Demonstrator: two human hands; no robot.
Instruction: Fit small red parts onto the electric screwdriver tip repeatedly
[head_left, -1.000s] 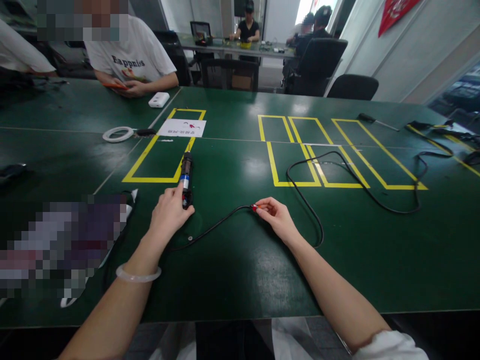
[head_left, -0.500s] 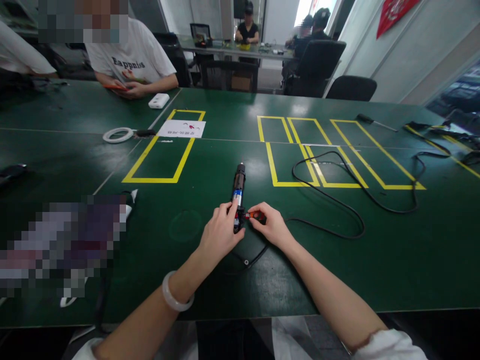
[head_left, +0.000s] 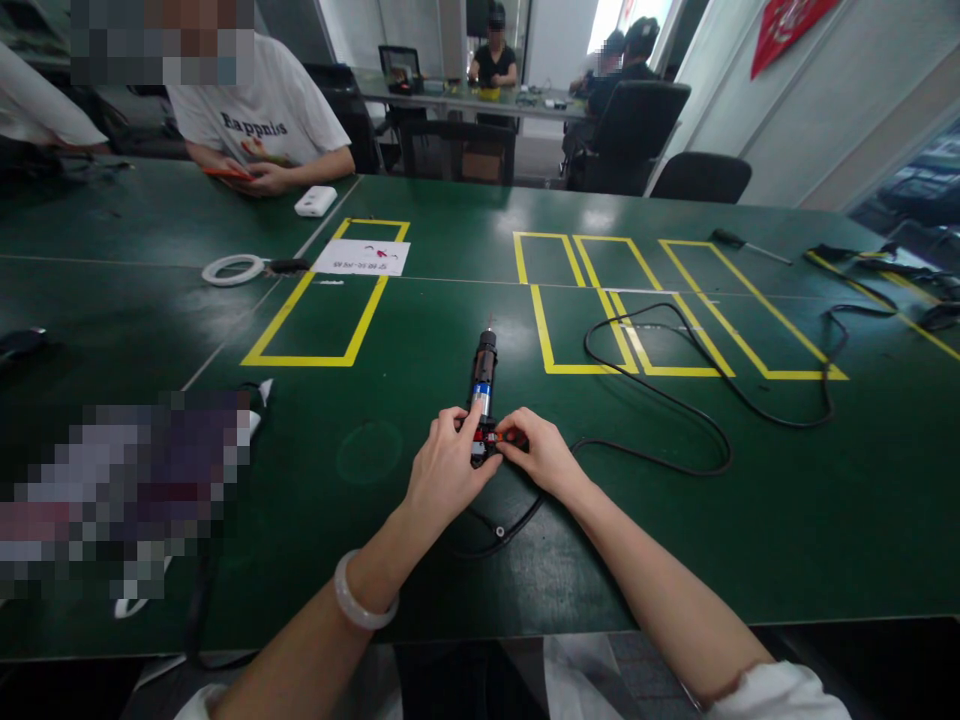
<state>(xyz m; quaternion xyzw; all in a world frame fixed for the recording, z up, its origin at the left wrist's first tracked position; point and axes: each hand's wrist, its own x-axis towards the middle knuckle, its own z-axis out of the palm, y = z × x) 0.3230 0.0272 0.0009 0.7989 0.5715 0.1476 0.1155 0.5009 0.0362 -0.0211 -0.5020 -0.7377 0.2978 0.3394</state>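
Note:
An electric screwdriver point(head_left: 482, 378) with part of its housing off lies on the green table point(head_left: 300, 570), its thin bit pointing away from me. A silver and blue motor section shows in its middle. My left hand point(head_left: 445, 462) grips the rear part, thumb and fingers around it. My right hand point(head_left: 541, 452) pinches a small orange-red part point(head_left: 511, 436) against the right side of the tool's rear end. Fingers hide much of that part and its exact kind. A black cord point(head_left: 525, 517) with a small ring on it lies just below the hands.
Black cable point(head_left: 712, 430) loops across the right side over yellow tape outlines point(head_left: 592, 368). Farther off are a screwdriver point(head_left: 750, 243), a white paper point(head_left: 361, 257), a white cable coil point(head_left: 232, 269) and a white box point(head_left: 316, 201). A person point(head_left: 270, 120) sits across the table.
The electric screwdriver and both hands have shifted slightly to the right. My right hand's orange-red part is now closer against the tool, and the thin bit shows more clearly.

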